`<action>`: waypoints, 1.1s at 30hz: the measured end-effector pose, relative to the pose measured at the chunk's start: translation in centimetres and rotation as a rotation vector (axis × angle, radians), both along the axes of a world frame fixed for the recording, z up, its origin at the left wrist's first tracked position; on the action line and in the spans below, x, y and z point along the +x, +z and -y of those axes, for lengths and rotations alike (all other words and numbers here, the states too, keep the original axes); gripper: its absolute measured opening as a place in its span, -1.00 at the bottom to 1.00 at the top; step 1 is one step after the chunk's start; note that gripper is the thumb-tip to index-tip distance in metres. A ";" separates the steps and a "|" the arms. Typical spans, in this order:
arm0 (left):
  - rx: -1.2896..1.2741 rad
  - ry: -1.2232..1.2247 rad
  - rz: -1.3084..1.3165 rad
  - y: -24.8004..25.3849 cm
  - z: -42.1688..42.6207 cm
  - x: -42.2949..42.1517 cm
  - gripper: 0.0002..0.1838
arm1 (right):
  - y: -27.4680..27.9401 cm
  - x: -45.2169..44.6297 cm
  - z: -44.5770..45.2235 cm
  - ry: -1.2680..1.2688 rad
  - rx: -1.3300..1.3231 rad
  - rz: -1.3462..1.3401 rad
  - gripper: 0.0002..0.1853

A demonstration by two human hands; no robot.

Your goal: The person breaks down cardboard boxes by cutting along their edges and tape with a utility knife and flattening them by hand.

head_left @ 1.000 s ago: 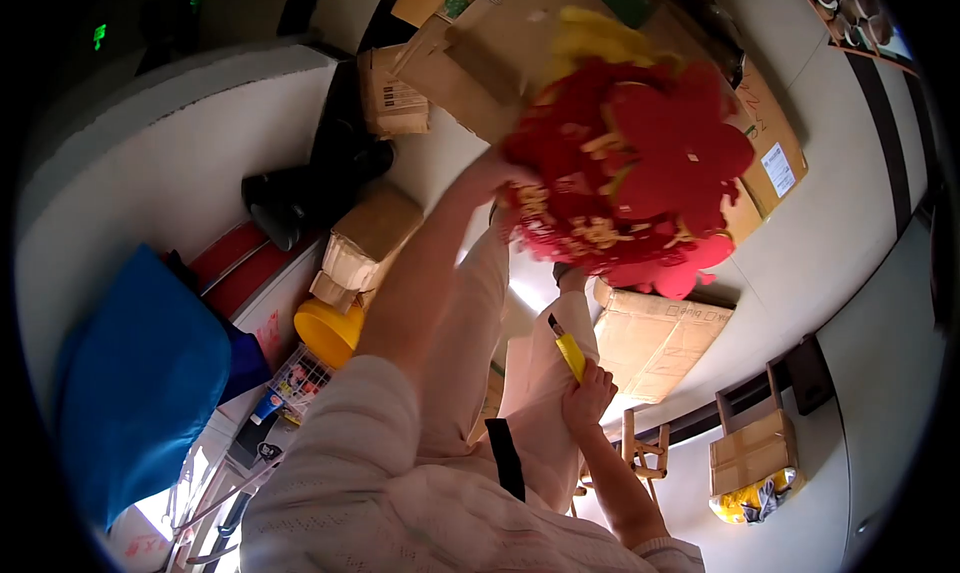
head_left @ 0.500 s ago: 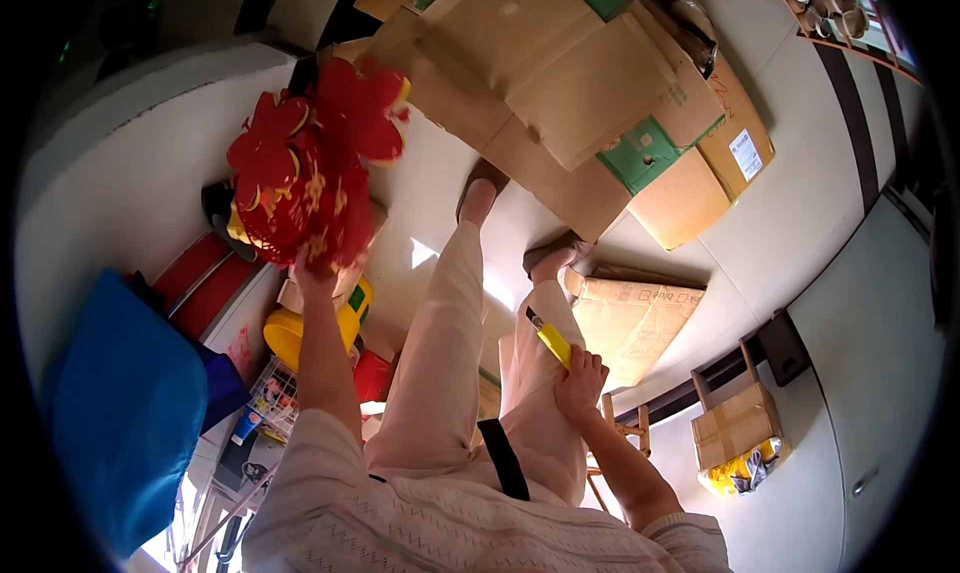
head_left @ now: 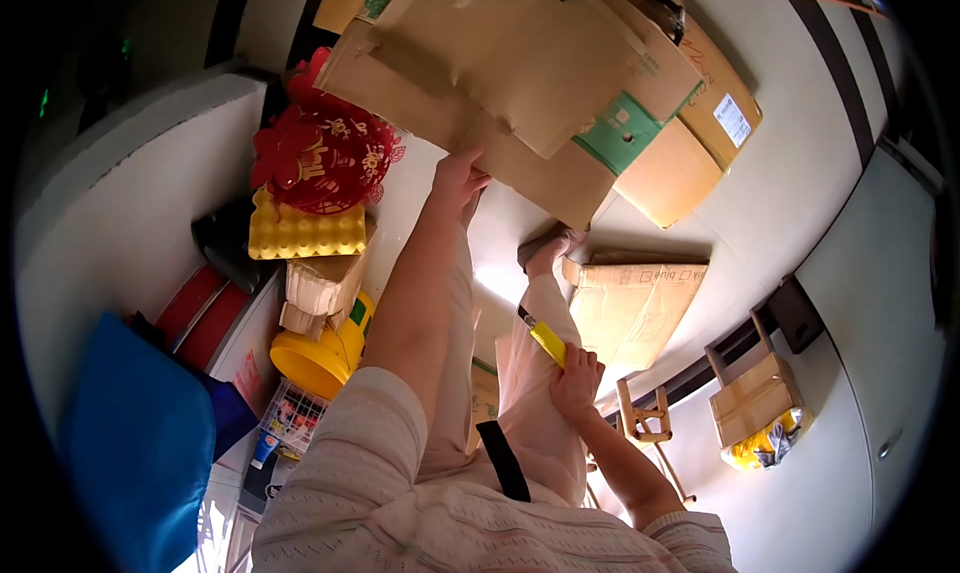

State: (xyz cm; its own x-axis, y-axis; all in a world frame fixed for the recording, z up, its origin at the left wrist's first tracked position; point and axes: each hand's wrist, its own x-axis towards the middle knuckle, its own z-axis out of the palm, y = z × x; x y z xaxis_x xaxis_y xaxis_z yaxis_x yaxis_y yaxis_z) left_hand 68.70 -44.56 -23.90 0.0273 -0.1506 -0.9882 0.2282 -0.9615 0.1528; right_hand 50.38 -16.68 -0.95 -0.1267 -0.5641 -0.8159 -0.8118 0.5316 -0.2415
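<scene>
My left hand (head_left: 460, 181) reaches forward and grips the near edge of a large flattened cardboard sheet (head_left: 440, 58), its fingers partly hidden at that edge. Against my right thigh rests my right hand (head_left: 577, 383), closed round a yellow utility knife (head_left: 547, 342) whose dark tip points up and away from me. Left of the cardboard lies a bundle of red paper decorations (head_left: 335, 158) with gold characters, and a yellow egg tray (head_left: 306, 235) shows just below it.
A folded cardboard piece (head_left: 640, 308) lies by my right foot. Left of my legs stand a small carton (head_left: 325, 285), a yellow bucket (head_left: 318, 363) and a wire basket (head_left: 293, 413). Wooden stools (head_left: 645, 413) and a taped box (head_left: 750, 401) are at the right.
My left hand has let go of the red decorations, which now lie at the left by the egg tray, and has moved right to the cardboard's edge. My right hand still holds the knife.
</scene>
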 end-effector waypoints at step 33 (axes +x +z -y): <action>-0.301 0.104 -0.466 41.6 8.8 3.3 -0.72 | 16.2 -6.7 14.7 -1.731 -0.464 0.752 -0.60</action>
State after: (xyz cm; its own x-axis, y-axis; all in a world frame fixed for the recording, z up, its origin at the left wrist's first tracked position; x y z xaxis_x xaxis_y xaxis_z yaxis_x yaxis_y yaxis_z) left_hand 72.03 -53.36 17.65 -0.3719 -0.4472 -0.8134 0.4281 -0.8602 0.2772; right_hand 43.70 -31.39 15.27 -0.4453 -0.3853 -0.8082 0.7576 0.3189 -0.5695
